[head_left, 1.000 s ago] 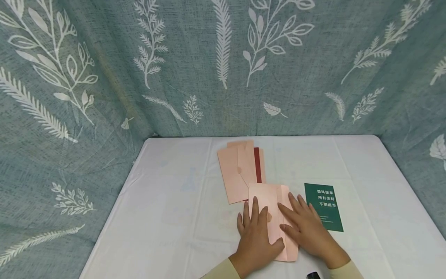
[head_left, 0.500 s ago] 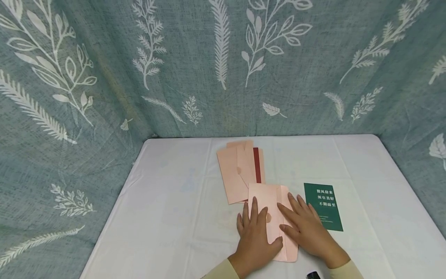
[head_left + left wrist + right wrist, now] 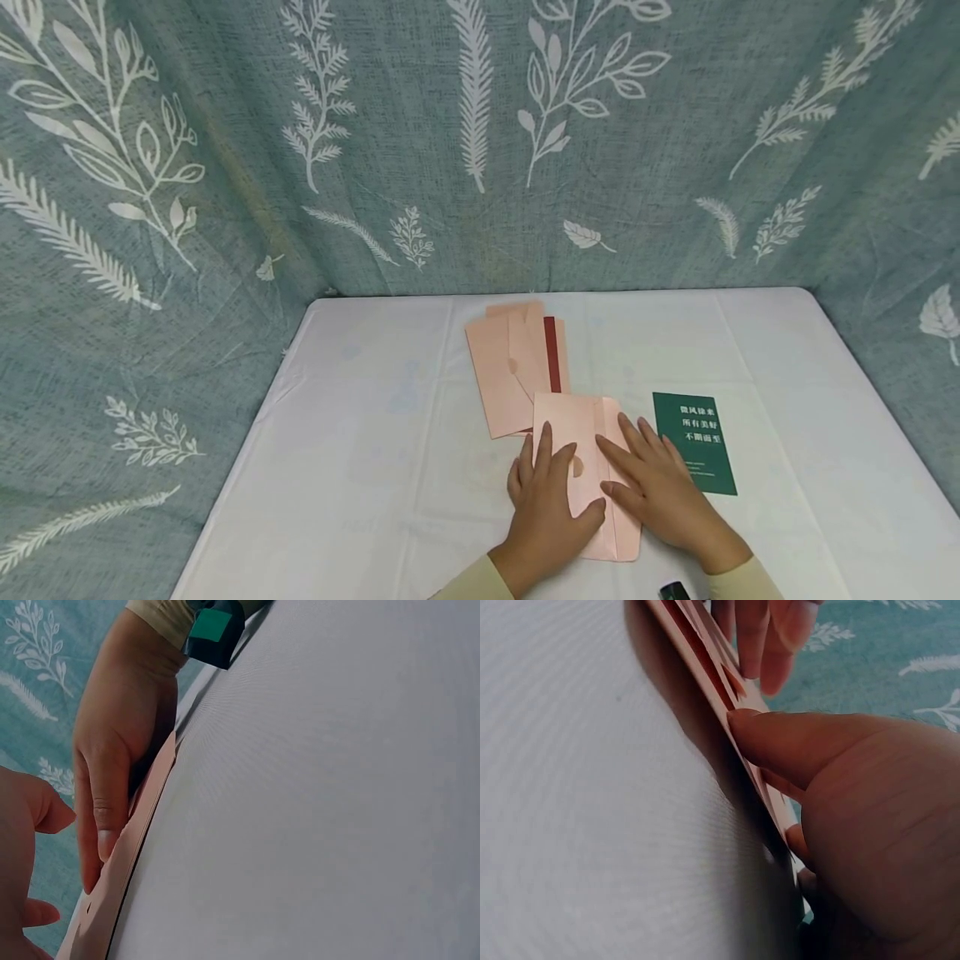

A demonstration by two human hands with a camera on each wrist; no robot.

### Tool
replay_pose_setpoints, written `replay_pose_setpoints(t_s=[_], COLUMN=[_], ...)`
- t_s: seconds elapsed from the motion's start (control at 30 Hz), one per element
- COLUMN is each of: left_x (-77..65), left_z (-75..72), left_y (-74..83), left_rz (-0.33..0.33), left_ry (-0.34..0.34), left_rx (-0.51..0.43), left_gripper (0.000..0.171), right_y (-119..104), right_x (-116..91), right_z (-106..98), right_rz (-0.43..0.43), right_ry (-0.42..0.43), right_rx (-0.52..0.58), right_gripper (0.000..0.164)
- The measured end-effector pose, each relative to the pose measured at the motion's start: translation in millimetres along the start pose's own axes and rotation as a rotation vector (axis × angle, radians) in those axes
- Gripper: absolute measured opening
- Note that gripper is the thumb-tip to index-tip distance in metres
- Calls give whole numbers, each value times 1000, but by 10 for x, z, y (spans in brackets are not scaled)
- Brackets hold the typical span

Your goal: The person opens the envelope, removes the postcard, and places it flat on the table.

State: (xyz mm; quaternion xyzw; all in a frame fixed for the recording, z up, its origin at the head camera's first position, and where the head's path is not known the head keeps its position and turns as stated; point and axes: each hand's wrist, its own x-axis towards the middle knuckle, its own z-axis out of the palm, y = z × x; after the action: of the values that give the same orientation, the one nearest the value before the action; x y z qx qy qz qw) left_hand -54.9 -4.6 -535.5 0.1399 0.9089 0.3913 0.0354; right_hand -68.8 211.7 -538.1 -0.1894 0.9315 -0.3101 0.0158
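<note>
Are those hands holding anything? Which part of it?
Nothing is gripped. The right hand rests on the pink envelope's right side; the left hand is over its left edge.

Uses a white, lightly creased table [image 3: 375,467] as support. Carries, toward the far edge, a pink envelope pile [image 3: 491,367] with a dark red strip [image 3: 552,354] exposed. Carries, nearer, a single envelope [image 3: 557,417] overlapping the pile's near end and, to its right, a white-lettered green card [image 3: 701,450].
</note>
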Motion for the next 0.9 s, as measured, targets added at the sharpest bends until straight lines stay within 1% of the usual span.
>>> replay_pose_setpoints(t_s=[0.13, 0.3, 0.57, 0.73, 0.9], left_x=[1, 13, 26, 51, 87], left_z=[-18, -47, -98, -157, -230], left_y=[6, -4, -34, -91, -164], left_rz=[-7, 6, 11, 34, 57], left_ry=[22, 48, 45, 65, 64], left_rx=[-39, -87, -139, -197, -237], left_gripper=[71, 70, 69, 67, 67], right_y=[4, 6, 11, 4, -1], right_x=[-1, 0, -1, -2, -3], right_z=[2, 3, 22, 26, 27], right_rz=[4, -6, 16, 20, 18], right_ry=[-5, 2, -13, -10, -8], right_rx=[9, 1, -3, 3, 9], right_gripper=[61, 61, 62, 62, 62])
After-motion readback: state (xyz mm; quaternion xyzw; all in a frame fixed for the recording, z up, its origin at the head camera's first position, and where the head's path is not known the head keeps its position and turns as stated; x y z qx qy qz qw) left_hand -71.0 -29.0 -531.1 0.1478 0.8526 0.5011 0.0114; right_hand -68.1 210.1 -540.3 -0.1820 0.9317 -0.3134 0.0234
